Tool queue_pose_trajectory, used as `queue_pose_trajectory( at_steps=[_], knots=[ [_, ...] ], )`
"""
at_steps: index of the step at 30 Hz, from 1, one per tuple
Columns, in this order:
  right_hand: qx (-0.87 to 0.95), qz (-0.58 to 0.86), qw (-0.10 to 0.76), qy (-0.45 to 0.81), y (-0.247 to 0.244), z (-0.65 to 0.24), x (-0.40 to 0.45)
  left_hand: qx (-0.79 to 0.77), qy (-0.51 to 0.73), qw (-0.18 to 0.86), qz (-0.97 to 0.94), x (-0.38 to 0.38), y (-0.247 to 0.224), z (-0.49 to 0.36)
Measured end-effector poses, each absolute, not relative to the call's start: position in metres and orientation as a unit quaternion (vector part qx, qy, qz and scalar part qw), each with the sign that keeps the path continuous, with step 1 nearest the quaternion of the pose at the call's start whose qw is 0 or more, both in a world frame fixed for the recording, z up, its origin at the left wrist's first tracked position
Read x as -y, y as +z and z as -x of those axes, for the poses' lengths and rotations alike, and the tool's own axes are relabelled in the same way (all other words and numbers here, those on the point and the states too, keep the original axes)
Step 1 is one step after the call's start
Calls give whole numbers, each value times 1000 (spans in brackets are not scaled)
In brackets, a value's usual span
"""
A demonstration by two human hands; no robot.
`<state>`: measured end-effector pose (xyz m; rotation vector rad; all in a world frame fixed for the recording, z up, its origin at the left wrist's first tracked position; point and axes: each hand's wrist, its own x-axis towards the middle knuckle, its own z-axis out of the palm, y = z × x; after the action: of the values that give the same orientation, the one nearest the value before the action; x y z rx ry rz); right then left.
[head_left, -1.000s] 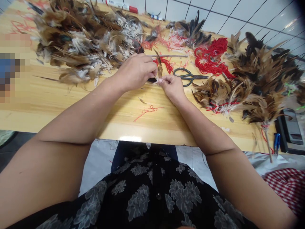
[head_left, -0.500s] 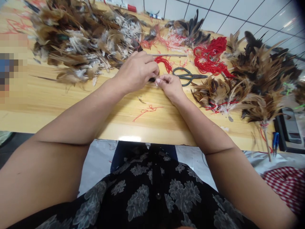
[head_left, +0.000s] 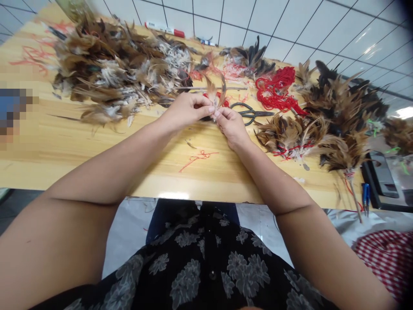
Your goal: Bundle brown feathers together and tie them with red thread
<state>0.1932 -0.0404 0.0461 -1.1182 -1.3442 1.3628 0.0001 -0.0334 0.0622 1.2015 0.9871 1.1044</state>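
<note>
Over the middle of the table my left hand [head_left: 193, 107] and my right hand [head_left: 231, 125] meet, their fingertips pinched together. Between them stand a few brown feathers [head_left: 211, 92], tips up, with pale fluffy bases at my fingers. Both hands are closed on these feathers. Just behind lie a short red cord [head_left: 226, 101] and a thin stick [head_left: 213, 88]. Dark-handled scissors [head_left: 250, 113] rest close to the right of my right hand. Left of my left hand spreads a big heap of brown and white feathers [head_left: 122, 69].
A red yarn bundle [head_left: 277, 88] lies behind the scissors. Feather bundles tied with red thread [head_left: 295, 137] and a feather duster [head_left: 348, 155] fill the right side. Blue snips [head_left: 365, 198] sit near the front edge. A red-capped marker [head_left: 164, 29] lies by the tiled wall.
The view has tilted up slightly. My left hand has turned from palm-down to a fingertip pinch, and the feathers now stand upright in sight between both hands.
</note>
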Motion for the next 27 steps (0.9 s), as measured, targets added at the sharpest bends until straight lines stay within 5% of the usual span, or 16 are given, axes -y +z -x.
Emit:
queue_pose_trajectory(
  at_steps=[27],
  knots=[
    [630,412,417,510,20,-197,28,-376,473,611,-511,23,57,1]
  ],
)
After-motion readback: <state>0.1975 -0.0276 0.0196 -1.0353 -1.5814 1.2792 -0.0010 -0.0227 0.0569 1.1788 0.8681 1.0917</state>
